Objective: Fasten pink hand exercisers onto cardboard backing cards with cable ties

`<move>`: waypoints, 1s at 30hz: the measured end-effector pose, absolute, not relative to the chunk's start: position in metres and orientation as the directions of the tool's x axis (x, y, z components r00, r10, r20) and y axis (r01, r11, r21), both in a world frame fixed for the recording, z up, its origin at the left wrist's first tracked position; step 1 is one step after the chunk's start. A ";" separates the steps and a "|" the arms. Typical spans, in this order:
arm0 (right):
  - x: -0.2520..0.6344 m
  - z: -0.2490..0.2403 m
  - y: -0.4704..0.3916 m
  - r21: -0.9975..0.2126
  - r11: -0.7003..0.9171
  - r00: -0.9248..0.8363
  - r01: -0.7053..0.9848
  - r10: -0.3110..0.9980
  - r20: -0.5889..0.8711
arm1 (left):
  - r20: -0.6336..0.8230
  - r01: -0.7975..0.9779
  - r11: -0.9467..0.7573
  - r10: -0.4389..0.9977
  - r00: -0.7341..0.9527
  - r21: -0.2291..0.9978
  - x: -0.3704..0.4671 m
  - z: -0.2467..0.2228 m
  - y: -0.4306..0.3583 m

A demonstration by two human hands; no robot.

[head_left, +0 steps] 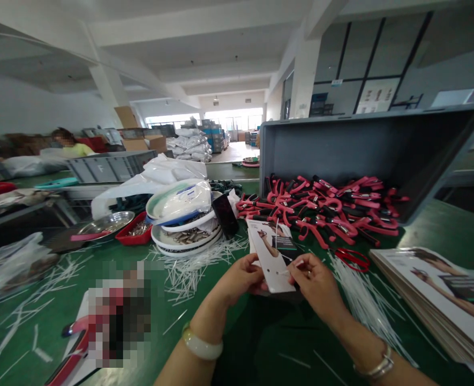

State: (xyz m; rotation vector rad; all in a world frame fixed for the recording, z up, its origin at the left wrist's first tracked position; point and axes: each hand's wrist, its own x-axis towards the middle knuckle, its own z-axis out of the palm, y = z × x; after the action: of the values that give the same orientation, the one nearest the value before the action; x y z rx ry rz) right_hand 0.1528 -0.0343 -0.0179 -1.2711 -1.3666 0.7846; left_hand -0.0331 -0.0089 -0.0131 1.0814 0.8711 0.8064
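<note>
My left hand grips the left edge of a printed cardboard backing card with small punched holes. A thin white cable tie stands up across the card's face. At the card's lower right, my right hand pinches a white strip that looks like a cable tie by a hole; its fingers partly hide it. Beyond both hands, pink-and-black pliers lie heaped, spilling from a tipped grey crate. Loose white cable ties fan out beside my right forearm.
A stack of printed cards sits at the right, near a red-handled tool. More cable ties lie left of centre, below stacked bowls of metal parts. A partly blurred pink tool rests on a card at lower left. Another person is in the background.
</note>
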 end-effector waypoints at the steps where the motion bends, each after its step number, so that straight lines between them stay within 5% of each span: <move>1: 0.157 -0.017 -0.034 -0.906 0.261 0.124 0.333 0.940 0.317 | -0.200 -0.097 0.266 0.878 0.435 0.959 -0.033 -0.012 -0.009; 3: 0.167 -0.014 -0.038 -0.771 0.367 0.042 0.521 0.891 0.453 | -0.209 -0.078 0.268 0.875 0.437 0.960 -0.034 -0.009 -0.010; 8: 0.172 -0.010 -0.062 -0.186 0.547 -0.319 0.816 0.695 0.644 | -0.216 -0.101 0.290 0.866 0.450 0.952 -0.035 -0.004 -0.012; 12: 0.162 -0.012 -0.068 -0.037 0.539 -0.367 0.842 0.621 0.693 | -0.206 -0.129 0.309 0.840 0.501 0.942 -0.037 0.000 -0.015; 18: 0.167 -0.003 -0.054 -0.101 0.558 -0.279 0.824 0.554 0.785 | -0.009 -0.289 0.218 0.812 0.584 0.932 -0.040 0.015 -0.023; 25: 0.161 0.012 -0.056 -0.254 0.571 -0.197 0.781 0.611 0.767 | 0.354 -0.252 -0.301 0.913 0.203 0.920 -0.004 0.021 -0.035; 30: 0.157 0.015 -0.056 -0.423 0.518 -0.112 0.744 0.720 0.685 | 0.378 -0.199 -0.343 0.909 0.174 0.918 0.000 0.022 -0.040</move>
State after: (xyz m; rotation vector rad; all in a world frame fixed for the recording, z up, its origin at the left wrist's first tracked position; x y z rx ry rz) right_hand 0.1567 -0.0560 0.0150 -1.2129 -1.8426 -0.0330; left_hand 0.0003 -0.0402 0.0219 1.4358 0.7306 1.3812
